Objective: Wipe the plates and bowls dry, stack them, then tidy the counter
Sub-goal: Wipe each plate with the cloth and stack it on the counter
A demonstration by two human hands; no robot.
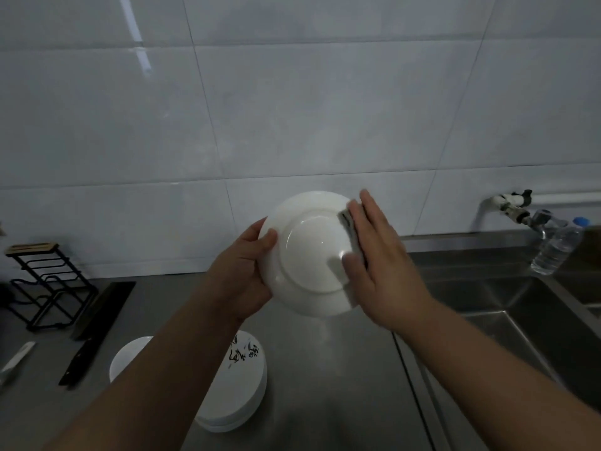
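Above the steel counter [325,385], in front of the tiled wall [292,109]: a white plate [309,255], lifted clear of the surface, underside and foot ring turned toward the camera. Left hand [247,271] closed round the plate's left rim, thumb lying over the back of the rim, the other fingers curled behind it and out of sight. Right hand [380,265] flat, fingers straight and together, pointing up past the plate's right edge. Presses a folded grey cloth [349,232] against the right side of the plate's back, with the thumb laid on the plate just below the cloth. Both forearms bare, reaching in from the bottom of the view.

Lower down, on the counter under the left forearm: a stack of plates [240,395], white, black markings on the top one, partly hidden by the arm. Just beside it to the left, a white dish [130,356], also half covered; cannot tell whether plate or bowl.

Farther left: a dark knife [94,327] lying flat, and behind it a black wire rack [45,288] standing against the wall. Off to the right: a steel sink [520,320] set into the counter, a tap [520,213] coming out of the wall above it, and a clear plastic bottle [557,249] with a blue cap standing upright at the sink's far edge.
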